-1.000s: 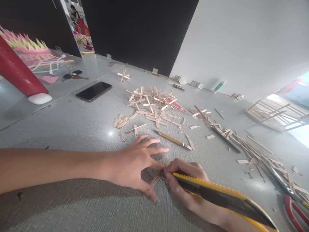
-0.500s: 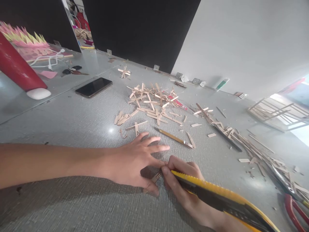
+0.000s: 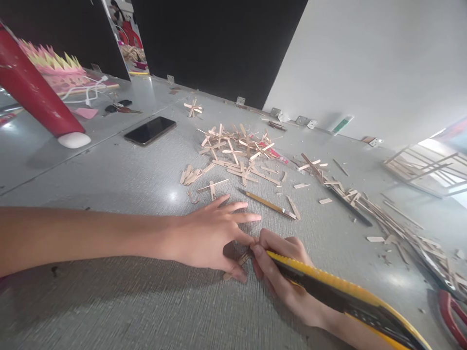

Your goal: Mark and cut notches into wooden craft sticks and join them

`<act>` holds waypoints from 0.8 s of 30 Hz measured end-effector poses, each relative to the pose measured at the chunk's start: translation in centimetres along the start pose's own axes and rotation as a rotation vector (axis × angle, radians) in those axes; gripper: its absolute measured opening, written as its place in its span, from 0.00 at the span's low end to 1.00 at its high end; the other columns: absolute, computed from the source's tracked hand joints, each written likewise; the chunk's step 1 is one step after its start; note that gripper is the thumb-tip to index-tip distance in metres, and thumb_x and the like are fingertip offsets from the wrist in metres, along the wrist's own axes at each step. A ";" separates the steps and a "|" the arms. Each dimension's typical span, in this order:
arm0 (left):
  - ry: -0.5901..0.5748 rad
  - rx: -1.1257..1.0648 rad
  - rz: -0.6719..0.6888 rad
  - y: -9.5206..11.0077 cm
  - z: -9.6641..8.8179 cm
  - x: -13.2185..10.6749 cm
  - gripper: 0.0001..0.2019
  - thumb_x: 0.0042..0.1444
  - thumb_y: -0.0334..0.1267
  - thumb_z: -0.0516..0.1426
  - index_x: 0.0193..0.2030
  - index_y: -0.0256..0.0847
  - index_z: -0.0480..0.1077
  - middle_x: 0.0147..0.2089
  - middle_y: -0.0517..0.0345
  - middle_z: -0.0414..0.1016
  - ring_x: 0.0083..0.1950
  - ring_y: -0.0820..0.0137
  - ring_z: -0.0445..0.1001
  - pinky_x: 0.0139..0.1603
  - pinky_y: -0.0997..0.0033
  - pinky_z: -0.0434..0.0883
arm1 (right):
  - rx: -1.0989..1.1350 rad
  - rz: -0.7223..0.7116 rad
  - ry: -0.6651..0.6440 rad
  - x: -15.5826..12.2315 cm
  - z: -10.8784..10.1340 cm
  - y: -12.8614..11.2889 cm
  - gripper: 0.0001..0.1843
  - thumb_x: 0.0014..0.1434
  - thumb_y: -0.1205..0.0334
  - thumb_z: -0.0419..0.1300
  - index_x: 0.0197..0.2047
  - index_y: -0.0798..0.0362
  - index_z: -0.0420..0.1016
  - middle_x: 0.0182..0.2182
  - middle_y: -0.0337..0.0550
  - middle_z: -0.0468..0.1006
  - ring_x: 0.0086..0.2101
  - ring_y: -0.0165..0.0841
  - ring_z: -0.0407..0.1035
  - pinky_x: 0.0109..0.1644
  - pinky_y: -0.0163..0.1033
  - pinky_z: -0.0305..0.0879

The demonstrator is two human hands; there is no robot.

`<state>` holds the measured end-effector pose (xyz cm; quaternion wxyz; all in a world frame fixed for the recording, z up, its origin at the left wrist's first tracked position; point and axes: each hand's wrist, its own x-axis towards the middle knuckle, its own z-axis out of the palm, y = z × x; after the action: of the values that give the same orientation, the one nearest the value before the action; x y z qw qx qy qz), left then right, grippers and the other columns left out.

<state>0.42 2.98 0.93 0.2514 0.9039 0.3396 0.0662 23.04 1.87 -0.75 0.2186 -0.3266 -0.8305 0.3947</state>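
My left hand [image 3: 211, 238] lies on the grey floor with fingers spread, its thumb and forefinger pinning down a small wooden stick [image 3: 239, 262]. My right hand [image 3: 282, 272] is closed round a yellow and black utility knife [image 3: 343, 296], whose tip meets the stick between the two hands. Just beyond my fingers lie a pencil [image 3: 268, 204] and a heap of cut wooden sticks [image 3: 237, 155], some glued into crosses.
A black phone [image 3: 150, 130] lies at the left, with a red cylinder [image 3: 36, 97], keys and pink paper shapes behind it. More sticks and a dark blade [image 3: 348, 204] trail to the right. Red-handled pliers [image 3: 452, 316] sit at the lower right, and a stick frame [image 3: 423, 167] at the far right.
The view has shifted slightly to the left and up. My hands keep their hold on the stick and the knife, with my left thumb a little nearer the knife tip.
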 end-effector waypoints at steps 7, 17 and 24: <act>-0.023 -0.049 -0.020 0.3 -0.3 -0.1 0.19 0.60 0.57 0.66 0.55 0.57 0.80 0.79 0.54 0.53 0.80 0.42 0.45 0.73 0.26 0.42 | 0.029 0.054 -0.005 -0.4 -0.1 -0.3 0.21 0.76 0.55 0.49 0.29 0.48 0.60 0.14 0.28 0.64 0.13 0.26 0.59 0.24 0.38 0.54; -0.057 -0.079 -0.042 0.4 -0.5 0.0 0.20 0.62 0.58 0.65 0.58 0.58 0.78 0.81 0.54 0.49 0.81 0.44 0.40 0.73 0.24 0.39 | 0.139 0.183 0.017 -0.2 -0.2 -0.7 0.22 0.74 0.46 0.51 0.29 0.47 0.60 0.19 0.33 0.74 0.14 0.26 0.63 0.22 0.37 0.60; -0.004 -0.075 -0.019 0.1 0.1 0.0 0.19 0.60 0.58 0.66 0.55 0.57 0.79 0.79 0.54 0.53 0.80 0.42 0.44 0.73 0.24 0.40 | 0.121 0.209 -0.005 -0.3 0.1 -0.4 0.22 0.73 0.45 0.51 0.29 0.47 0.61 0.18 0.32 0.71 0.15 0.28 0.59 0.20 0.38 0.56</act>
<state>0.47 2.88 0.93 0.2862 0.8908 0.3449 0.0748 23.04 1.35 -0.54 0.1933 -0.3967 -0.7670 0.4658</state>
